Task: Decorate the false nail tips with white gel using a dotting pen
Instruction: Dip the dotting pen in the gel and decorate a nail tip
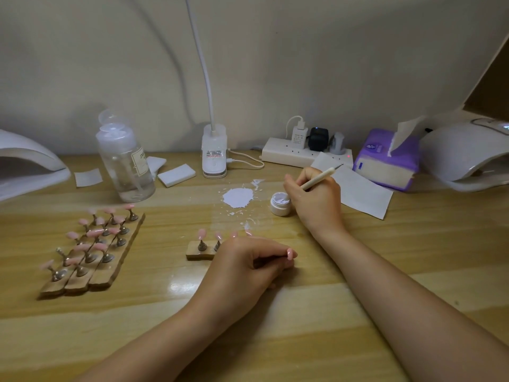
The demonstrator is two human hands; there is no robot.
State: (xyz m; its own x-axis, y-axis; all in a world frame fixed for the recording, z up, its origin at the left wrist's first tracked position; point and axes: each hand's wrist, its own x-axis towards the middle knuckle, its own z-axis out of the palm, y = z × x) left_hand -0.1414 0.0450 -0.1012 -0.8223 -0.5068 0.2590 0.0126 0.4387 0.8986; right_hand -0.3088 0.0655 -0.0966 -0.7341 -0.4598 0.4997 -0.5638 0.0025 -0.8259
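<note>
A wooden table is seen bearing all items. A white nail lamp is placed at the far right, with a purple tissue pack just beside it. A clear bottle is stood at the far left. Three wooden holders with pink nail tips are laid side by side on the left. The left hand is rested on the table, fingers curled, a pink nail tip pinched at the fingertips, partly covering a single holder strip. The right hand is closed around a dotting pen, its lower end held at the open white gel jar. A white smear is noted beside the jar.
</note>
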